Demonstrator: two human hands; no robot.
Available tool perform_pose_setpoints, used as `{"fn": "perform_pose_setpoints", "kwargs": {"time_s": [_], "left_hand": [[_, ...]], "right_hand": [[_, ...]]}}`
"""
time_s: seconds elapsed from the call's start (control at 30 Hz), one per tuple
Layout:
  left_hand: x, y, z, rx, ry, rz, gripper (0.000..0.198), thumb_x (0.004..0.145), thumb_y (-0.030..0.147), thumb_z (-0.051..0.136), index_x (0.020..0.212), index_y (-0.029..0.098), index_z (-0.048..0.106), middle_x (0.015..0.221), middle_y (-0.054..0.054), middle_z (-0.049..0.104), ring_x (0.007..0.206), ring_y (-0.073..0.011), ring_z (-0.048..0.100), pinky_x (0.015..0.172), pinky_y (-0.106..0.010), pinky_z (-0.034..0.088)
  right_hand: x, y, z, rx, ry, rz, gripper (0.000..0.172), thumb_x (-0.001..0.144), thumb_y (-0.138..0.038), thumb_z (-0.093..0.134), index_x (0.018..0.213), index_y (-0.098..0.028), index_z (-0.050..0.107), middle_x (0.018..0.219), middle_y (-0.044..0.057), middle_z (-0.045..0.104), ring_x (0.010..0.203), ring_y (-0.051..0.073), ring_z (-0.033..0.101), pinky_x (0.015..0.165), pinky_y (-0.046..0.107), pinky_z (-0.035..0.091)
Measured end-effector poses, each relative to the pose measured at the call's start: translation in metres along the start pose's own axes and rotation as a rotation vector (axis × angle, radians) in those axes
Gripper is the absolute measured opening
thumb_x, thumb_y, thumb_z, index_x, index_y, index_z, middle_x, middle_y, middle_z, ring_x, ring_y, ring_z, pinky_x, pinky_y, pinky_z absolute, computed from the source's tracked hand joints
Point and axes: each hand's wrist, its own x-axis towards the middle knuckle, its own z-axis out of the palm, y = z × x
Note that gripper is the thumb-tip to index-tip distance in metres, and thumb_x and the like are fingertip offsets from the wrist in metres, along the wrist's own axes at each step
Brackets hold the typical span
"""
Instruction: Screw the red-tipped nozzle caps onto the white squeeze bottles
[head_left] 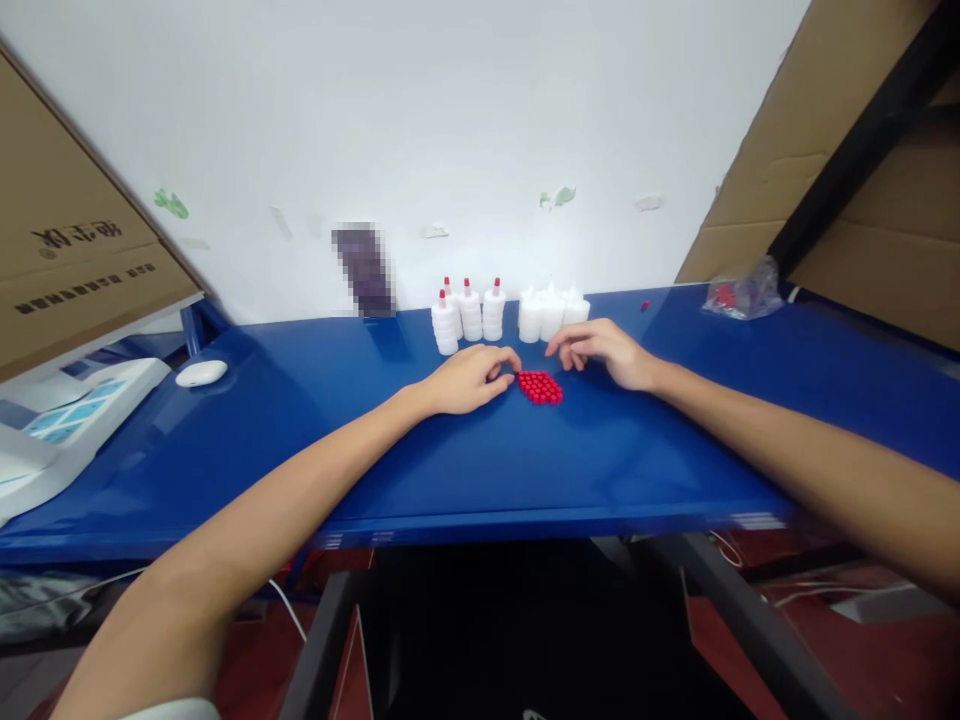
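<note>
A tight cluster of small red caps (pixel 540 387) lies on the blue table (pixel 465 470). My left hand (pixel 471 380) rests on the table just left of the caps, fingers curled with the tips touching the cluster's edge. My right hand (pixel 600 352) hovers just right of and behind the caps, fingers bent loosely downward and apart. Behind the hands stand three white bottles with red caps (pixel 469 313) and a group of white bottles without caps (pixel 551 312).
A clear bag with red caps (pixel 739 293) lies at the far right, one loose red cap (pixel 644 305) near it. A white mouse (pixel 201 373) and a white device (pixel 52 425) sit at the left. Cardboard boxes (pixel 67 250) flank both sides against the wall.
</note>
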Motion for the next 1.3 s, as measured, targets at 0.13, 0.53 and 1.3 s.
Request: {"fn": "perform_pose_setpoints", "kwargs": {"time_s": [0.13,0.53,1.3], "left_hand": [[-0.002,-0.001,0.001,-0.062,0.020,-0.007,0.025,0.097,0.032,0.051,0.112,0.019,0.066,0.075,0.002,0.056,0.071,-0.0155,0.055,0.071,-0.031,0.041],[-0.013,-0.021,-0.024,0.065,0.878,-0.156,0.019,0.088,0.025,0.051,0.105,0.023,0.058,0.060,0.007,0.039,0.055,-0.0121,0.043,0.062,-0.028,0.038],[-0.013,-0.044,-0.028,0.197,0.714,-0.425,0.024,0.089,0.042,0.062,0.099,0.021,0.063,0.065,0.004,0.052,0.063,-0.0146,0.051,0.063,-0.029,0.034]], "right_hand": [[0.001,0.005,-0.005,0.007,0.056,-0.022,0.030,0.080,-0.031,0.051,0.092,-0.018,0.075,0.065,0.003,0.066,0.057,0.019,0.057,0.060,0.035,0.045],[0.005,0.009,-0.007,-0.646,0.161,-0.169,0.020,0.083,-0.033,0.055,0.079,-0.020,0.070,0.065,0.004,0.068,0.059,0.021,0.062,0.064,0.036,0.045],[0.014,-0.003,0.008,-0.677,-0.128,0.087,0.054,0.103,-0.045,0.047,0.147,-0.017,0.060,0.112,0.014,0.073,0.095,0.029,0.066,0.080,0.040,0.048]]}}
